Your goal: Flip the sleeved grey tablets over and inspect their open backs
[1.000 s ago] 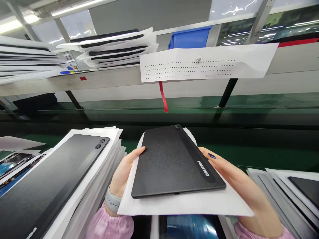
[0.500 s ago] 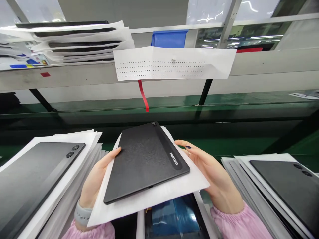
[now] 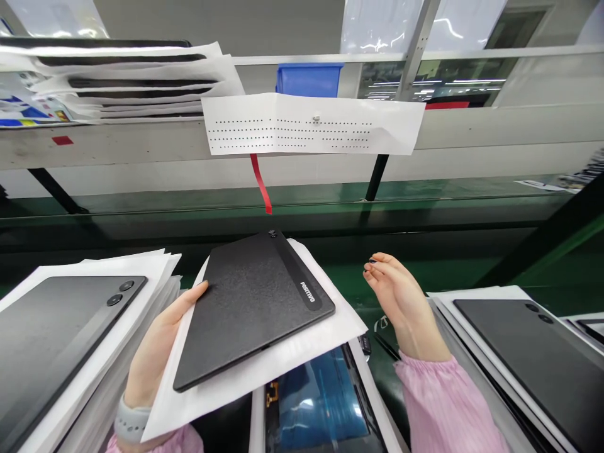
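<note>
Black tablet back (image 3: 250,308) lies on white sheet (image 3: 283,356), POSITIVO lettering up, both tilted, raised above device with blue film (image 3: 316,402); left hand (image 3: 160,346) has grip clamped on both, thumb over near edge; right hand (image 3: 401,299) well apart, fingers bent, whether tips meet thumb hard to tell from this angle; left stack (image 3: 116,349) and right stack (image 3: 472,346) each bear dark back; printed strip (image 3: 302,126) hangs on shelf (image 3: 117,141), red ribbon (image 3: 262,185) below it.

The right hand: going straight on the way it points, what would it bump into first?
Probably the green ledge at the back; the right hand seems to point past the black POSITIVO tablet, though depth is unclear.
</note>
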Demonstrator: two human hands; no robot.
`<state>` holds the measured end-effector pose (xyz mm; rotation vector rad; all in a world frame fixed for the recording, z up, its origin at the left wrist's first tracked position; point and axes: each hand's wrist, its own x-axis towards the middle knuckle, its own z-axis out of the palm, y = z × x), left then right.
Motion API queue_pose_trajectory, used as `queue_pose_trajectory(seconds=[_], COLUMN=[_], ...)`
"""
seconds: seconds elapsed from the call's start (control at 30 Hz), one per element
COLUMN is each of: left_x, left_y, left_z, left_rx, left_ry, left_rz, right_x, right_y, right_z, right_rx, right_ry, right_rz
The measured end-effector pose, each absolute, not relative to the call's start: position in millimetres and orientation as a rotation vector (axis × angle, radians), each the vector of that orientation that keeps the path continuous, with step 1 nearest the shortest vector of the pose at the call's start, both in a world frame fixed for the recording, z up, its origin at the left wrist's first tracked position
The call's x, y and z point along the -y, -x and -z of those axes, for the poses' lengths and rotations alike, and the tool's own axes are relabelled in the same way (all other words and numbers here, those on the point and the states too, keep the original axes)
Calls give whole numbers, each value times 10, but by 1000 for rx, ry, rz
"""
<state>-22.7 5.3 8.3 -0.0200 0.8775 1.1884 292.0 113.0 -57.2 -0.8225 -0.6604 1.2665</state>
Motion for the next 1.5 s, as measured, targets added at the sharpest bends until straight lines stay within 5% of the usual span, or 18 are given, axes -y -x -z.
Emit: queue_pose_trajectory(seconds=[0.43, 0.77, 1.07, 1.3, 1.5], left_x=[48, 251, 358, 385, 187], left_y=[-85, -468, -415, -188, -109], left_z=[26, 76, 11, 133, 38], left_rx=[-921, -857, -880, -1149, -852], left_ry=[-347, -799, -933, -1006, -1527], left_rz=[-1242, -1316, -1316, -1392, -1382], right_x=[-783, -889, -828, -664, -679], right_y=[-2335, -2305, -2285, -2396, -2459], right_z=[509, 629, 585, 423, 409], right_rx=[1003, 1091, 1130, 1154, 1229], right_ry=[629, 438, 416, 487, 470], right_rz=[-2053, -2146, -2094, -1642, -1435])
